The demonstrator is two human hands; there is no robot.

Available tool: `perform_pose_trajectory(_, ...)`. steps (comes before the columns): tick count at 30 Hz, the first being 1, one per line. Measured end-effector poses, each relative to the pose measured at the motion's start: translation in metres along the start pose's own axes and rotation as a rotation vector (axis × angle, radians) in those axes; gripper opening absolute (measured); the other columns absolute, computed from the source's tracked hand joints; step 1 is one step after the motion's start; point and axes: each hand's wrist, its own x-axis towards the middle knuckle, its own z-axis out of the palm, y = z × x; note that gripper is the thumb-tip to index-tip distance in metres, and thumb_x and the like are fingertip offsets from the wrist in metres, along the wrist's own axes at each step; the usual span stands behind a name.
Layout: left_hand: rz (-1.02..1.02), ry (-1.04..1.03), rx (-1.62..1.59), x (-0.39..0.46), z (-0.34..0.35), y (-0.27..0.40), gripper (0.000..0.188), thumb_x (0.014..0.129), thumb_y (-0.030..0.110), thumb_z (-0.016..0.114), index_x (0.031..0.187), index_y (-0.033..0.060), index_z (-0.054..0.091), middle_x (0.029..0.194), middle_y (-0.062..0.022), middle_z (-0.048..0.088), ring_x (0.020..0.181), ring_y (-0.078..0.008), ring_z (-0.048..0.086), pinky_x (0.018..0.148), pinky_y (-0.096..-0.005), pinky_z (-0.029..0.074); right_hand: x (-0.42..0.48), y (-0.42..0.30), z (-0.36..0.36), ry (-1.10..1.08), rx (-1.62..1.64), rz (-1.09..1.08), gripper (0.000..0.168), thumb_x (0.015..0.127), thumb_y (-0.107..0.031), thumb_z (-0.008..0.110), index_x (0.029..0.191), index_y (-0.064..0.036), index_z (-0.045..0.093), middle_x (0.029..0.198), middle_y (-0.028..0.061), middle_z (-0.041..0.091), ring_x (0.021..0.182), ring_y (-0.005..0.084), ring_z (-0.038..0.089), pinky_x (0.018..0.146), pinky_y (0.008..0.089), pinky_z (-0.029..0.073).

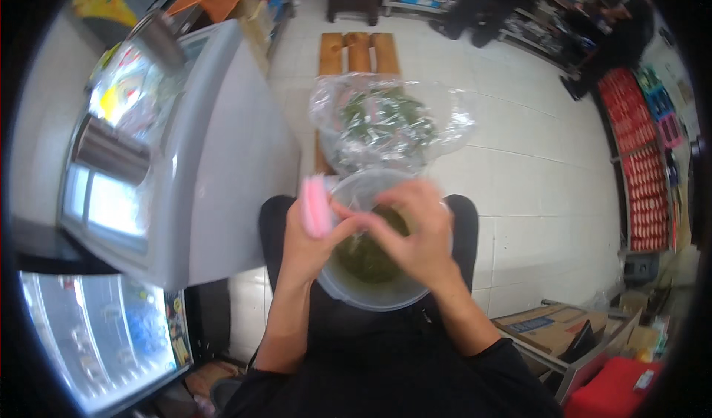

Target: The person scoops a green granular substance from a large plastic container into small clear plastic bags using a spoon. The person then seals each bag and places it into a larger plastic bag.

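Observation:
My left hand (314, 240) is closed around a blurred pink bundle (316, 209), whose exact kind I cannot make out. The thumb of my right hand (420, 234) meets the left fingertips, and its other fingers curl above. Something thin and clear seems to show between the hands, but blur hides whether the right one grips it. Below both hands, a round translucent plastic tub (384, 301) sits in my lap between the knees. Dark green matter (367, 256) lies inside, partly covered by my hands. Just beyond the tub, a large clear plastic bag (384, 117) holds green and pinkish packets.
The bag rests on a slatted wooden bench (359, 51). At left stands a chest freezer (239, 156) with metal cylinders (111, 148) on top, near a lit glass-door fridge (100, 329). A cardboard box (550, 326) is at lower right. Two people stand at the far right.

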Motion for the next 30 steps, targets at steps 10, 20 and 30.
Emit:
perform_pose_trajectory(10, 0.026, -0.02, -0.045, -0.013, 0.016, -0.002, 0.037, 0.077, -0.002, 0.089, 0.092, 0.003, 0.056, 0.079, -0.0057, 0.068, 0.074, -0.0127, 0.064, 0.065, -0.0269, 0.05, -0.028, 0.004, -0.011, -0.187, 0.491, 0.311, 0.014, 0.092, -0.012, 0.074, 0.099, 0.0, 0.074, 0.089, 0.0096, 0.071, 0.078, 0.0195, 0.071, 0.067, 0.032, 0.055)
perform_pose_trajectory(20, -0.09, -0.215, 0.315, -0.017, 0.013, -0.017, 0.028, 0.077, -0.001, 0.083, 0.098, -0.0039, 0.065, 0.09, -0.0111, 0.075, 0.083, -0.0154, 0.073, 0.076, -0.0296, 0.058, -0.058, 0.024, 0.002, -0.459, 0.087, 0.253, 0.023, 0.095, -0.019, 0.061, 0.095, 0.003, 0.065, 0.089, 0.0256, 0.07, 0.084, 0.0476, 0.068, 0.075, 0.0566, 0.054)
perform_pose_trajectory(30, -0.026, -0.074, 0.31, -0.028, 0.021, -0.014, 0.04, 0.07, 0.003, 0.086, 0.102, -0.0019, 0.062, 0.087, -0.0128, 0.073, 0.079, -0.02, 0.071, 0.074, -0.0337, 0.055, -0.053, 0.023, -0.008, -0.465, 0.181, 0.24, 0.026, 0.092, -0.023, 0.064, 0.078, -0.001, 0.064, 0.064, 0.0185, 0.062, 0.062, 0.0411, 0.063, 0.059, 0.0487, 0.049)
